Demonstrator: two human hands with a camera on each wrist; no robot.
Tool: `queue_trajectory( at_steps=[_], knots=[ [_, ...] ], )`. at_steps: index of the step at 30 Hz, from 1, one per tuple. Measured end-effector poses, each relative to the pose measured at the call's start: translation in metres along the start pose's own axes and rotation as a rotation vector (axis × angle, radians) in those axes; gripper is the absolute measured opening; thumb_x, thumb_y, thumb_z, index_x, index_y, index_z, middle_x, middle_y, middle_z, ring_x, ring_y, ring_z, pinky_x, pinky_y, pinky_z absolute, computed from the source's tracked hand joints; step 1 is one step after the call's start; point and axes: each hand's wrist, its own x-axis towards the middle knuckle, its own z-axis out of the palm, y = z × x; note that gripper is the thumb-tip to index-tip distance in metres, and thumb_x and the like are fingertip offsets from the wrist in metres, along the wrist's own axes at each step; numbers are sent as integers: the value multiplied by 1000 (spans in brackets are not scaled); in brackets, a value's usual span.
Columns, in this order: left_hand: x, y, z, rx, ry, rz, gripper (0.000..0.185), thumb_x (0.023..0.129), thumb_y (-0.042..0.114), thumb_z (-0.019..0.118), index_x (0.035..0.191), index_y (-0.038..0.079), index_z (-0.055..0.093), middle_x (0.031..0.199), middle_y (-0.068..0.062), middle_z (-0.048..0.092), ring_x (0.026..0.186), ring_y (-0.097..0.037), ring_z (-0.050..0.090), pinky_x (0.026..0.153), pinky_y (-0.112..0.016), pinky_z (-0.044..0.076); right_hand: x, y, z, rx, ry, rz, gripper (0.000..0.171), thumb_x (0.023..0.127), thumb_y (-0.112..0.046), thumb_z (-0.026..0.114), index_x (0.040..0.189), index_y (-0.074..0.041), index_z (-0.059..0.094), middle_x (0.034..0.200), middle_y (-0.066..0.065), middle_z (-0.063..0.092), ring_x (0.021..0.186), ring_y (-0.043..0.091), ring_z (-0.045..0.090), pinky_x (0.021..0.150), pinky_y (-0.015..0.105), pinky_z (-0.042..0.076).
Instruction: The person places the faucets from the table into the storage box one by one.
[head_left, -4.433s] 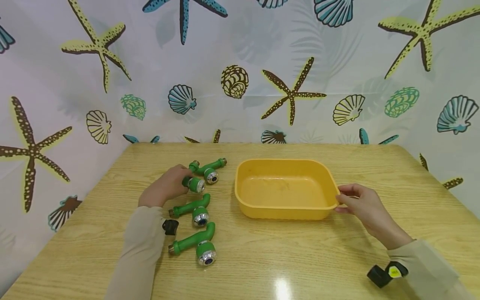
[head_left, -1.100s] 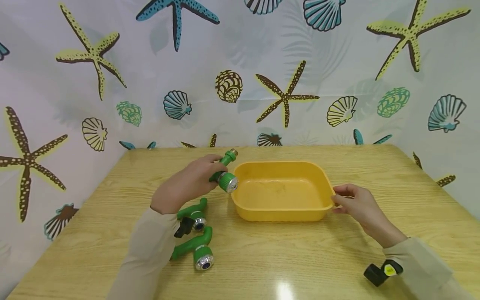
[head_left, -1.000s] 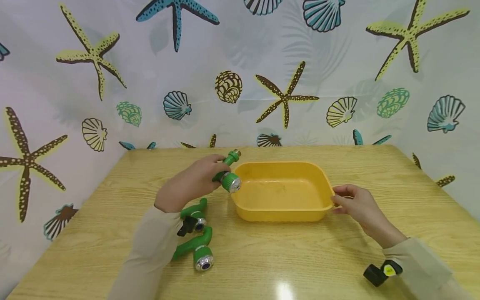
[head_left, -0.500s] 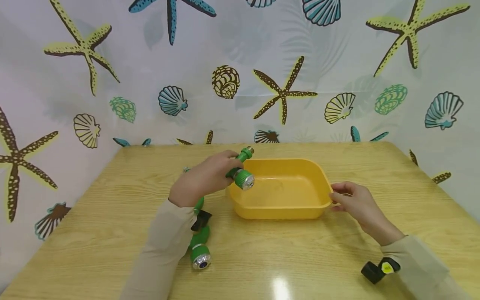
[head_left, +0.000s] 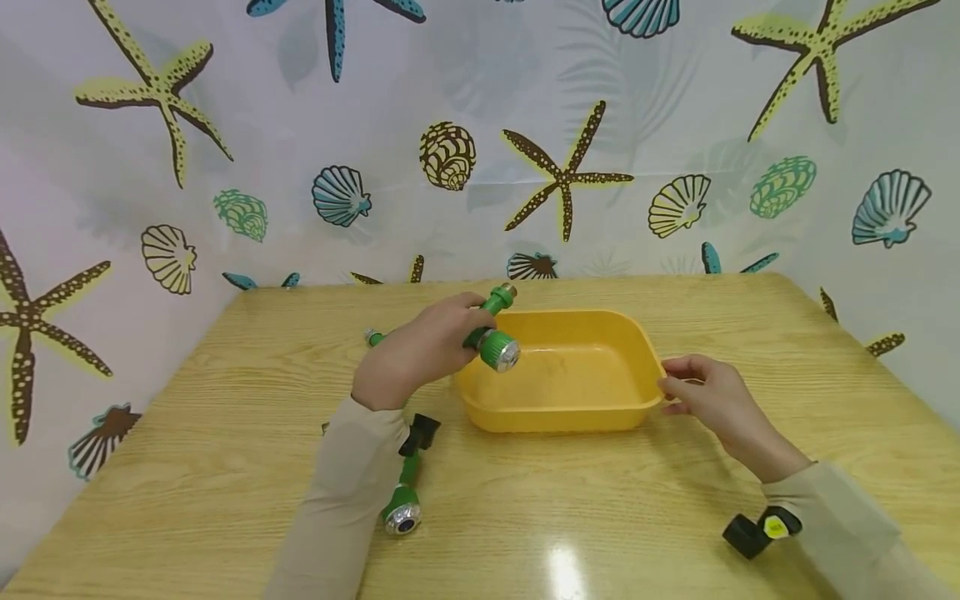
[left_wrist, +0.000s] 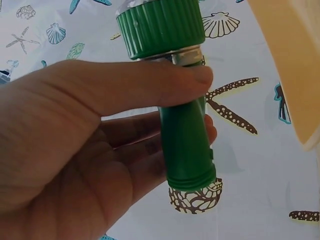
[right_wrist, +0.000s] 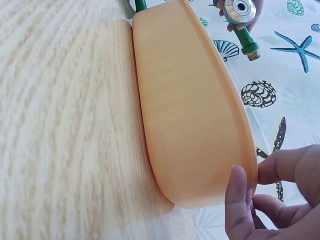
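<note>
My left hand [head_left: 427,354] grips a green pipe fitting [head_left: 498,350] with a brass threaded end and a ribbed, chrome-tipped cap. In the head view the fitting is held up over the left side of a yellow plastic tub [head_left: 555,421]. The left wrist view shows the thumb lying across the fitting's green body [left_wrist: 185,145], with fingers behind it. At the tub's right end, my right hand [head_left: 708,396] pinches the rim between thumb and fingers. The right wrist view shows the tub's outer wall [right_wrist: 195,115] beside that hand.
Another green fitting [head_left: 403,510] lies on the wooden table below my left forearm, partly hidden. A further fitting's end [head_left: 373,337] shows behind the left hand. A patterned cloth [head_left: 480,217] with starfish and shells hangs behind the table.
Over these seconds my left hand has lifted a fitting from the group on the left and carried it right, over the tub's edge. My right hand keeps its hold on the rim.
</note>
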Motion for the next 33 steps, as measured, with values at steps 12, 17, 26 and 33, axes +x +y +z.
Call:
queue_trajectory(
  at_steps=[12,17,26,33],
  knots=[
    [7,13,4,36,-17,-23,26,86,-1,71,111,4,69,119,-13,58,101,-23,57,87,-35,49,-1,2,0,-13,-8,-10,43,100,-10,52,132,17,43,125,29,48,90,14,60,74,27,55],
    [11,19,3,10,-6,-30,28,86,-1,70,114,5,69,123,-13,57,104,-24,57,87,-35,49,0,3,-4,-43,1,-18,44,100,-12,53,132,16,44,125,28,49,89,15,60,72,26,55],
    [17,23,7,19,-24,-19,30,86,-1,71,115,5,68,125,-14,57,107,-25,57,90,-35,48,1,3,-5,-41,-4,-27,43,100,-10,53,132,17,43,124,28,49,87,14,59,70,25,55],
    [23,27,12,-15,-85,-43,30,87,-2,69,116,4,68,126,-12,56,105,-22,56,89,-32,48,2,2,-2,-15,-8,-19,43,99,-10,53,131,17,43,122,27,49,86,13,59,71,25,55]
  ],
)
